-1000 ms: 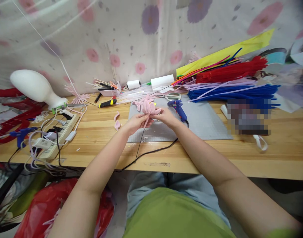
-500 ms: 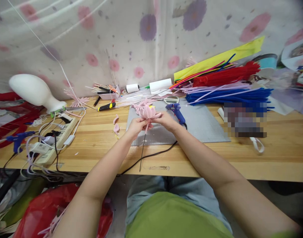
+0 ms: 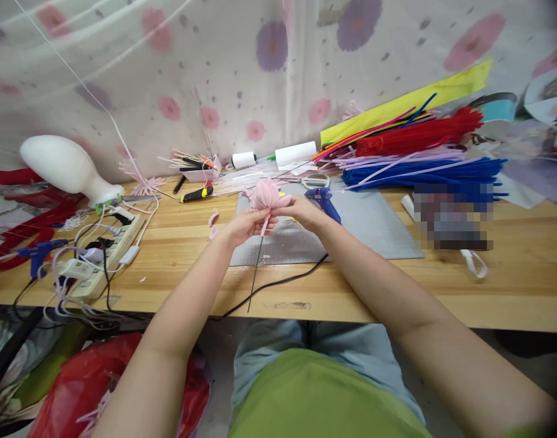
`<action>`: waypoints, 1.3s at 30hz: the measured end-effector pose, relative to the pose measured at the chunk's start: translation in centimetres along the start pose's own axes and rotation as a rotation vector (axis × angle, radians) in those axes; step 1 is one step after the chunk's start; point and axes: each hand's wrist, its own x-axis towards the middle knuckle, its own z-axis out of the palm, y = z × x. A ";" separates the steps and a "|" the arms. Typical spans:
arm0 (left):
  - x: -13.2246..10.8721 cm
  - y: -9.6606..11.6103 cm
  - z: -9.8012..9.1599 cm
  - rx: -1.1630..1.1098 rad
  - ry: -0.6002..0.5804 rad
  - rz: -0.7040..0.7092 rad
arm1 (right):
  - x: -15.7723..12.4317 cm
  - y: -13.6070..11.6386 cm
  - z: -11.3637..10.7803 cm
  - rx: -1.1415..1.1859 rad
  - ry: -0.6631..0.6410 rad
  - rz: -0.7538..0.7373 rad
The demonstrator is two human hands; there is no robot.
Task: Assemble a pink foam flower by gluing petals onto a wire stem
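A pink fuzzy flower [image 3: 264, 193] with a thin dark stem [image 3: 255, 274] is held up over the near left part of a grey mat [image 3: 370, 234]. My left hand [image 3: 251, 224] is closed around the base of the flower, where the stem starts. From the other side my right hand [image 3: 301, 212] pinches at the flower's lower petals; its fingertips are partly hidden. The stem slants down toward the table's front edge. Just behind my right hand a blue glue gun [image 3: 323, 204] lies on the mat.
Blue [image 3: 419, 173] and red pipe cleaners [image 3: 415, 137] lie in bundles at the back right. Scissors [image 3: 312, 180] and a yellow-black cutter [image 3: 196, 194] rest behind. At left are a power strip [image 3: 109, 255], a second glue gun [image 3: 41, 252] and a white foam head [image 3: 66, 164]. A black cable [image 3: 278, 283] crosses the front.
The flower has turned in my hands, so its petals look more gathered and upright. My left hand has shifted slightly left, and the stem's lower end has swung left.
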 end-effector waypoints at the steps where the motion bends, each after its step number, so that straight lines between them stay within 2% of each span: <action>1: -0.1 0.3 -0.5 -0.010 -0.027 -0.005 | 0.2 -0.2 0.0 0.017 0.002 -0.015; 5: -0.5 0.9 -2.5 -0.050 -0.072 -0.055 | 0.6 -0.5 -0.2 0.070 0.058 -0.080; 9: -0.7 0.2 -3.8 -0.101 -0.010 -0.124 | 0.5 0.1 -0.4 0.113 0.090 -0.037; 11: -0.6 -0.2 -4.0 -0.129 0.027 -0.081 | 0.4 0.4 -0.4 0.106 0.098 -0.018; 13: -0.5 -0.5 -4.0 -0.157 0.076 0.022 | 0.4 0.4 -0.4 0.084 0.131 -0.012; 16: -0.6 -0.2 -4.0 -0.183 0.135 0.135 | 0.3 0.3 -0.2 0.066 0.180 0.008; 18: -0.9 0.5 -4.2 -0.214 0.133 0.118 | 0.3 0.3 -0.1 0.058 0.191 0.028; 21: -1.2 2.0 -4.8 -0.332 0.151 0.010 | 0.2 0.6 0.1 0.030 0.192 0.065; 23: -1.2 2.9 -5.4 -0.406 0.242 -0.030 | 0.2 0.8 0.2 0.003 0.200 0.097; 26: -0.8 3.8 -6.3 -0.434 0.437 0.022 | 0.3 1.3 0.3 -0.061 0.227 0.150; 28: -0.7 4.3 -6.9 -0.443 0.486 0.059 | 0.5 1.7 0.3 -0.119 0.238 0.177; 30: -0.7 4.7 -7.5 -0.501 0.432 0.056 | 0.9 2.2 0.3 -0.189 0.239 0.200; 32: -0.9 4.8 -7.8 -0.617 0.291 0.029 | 1.4 2.7 0.3 -0.303 0.257 0.229; 35: -1.1 4.1 -7.7 -0.816 0.094 0.029 | 2.4 3.1 0.4 -0.602 0.332 0.242; 39: -0.2 1.4 -6.5 -0.920 0.056 0.009 | 3.9 3.1 0.6 -1.009 0.404 0.182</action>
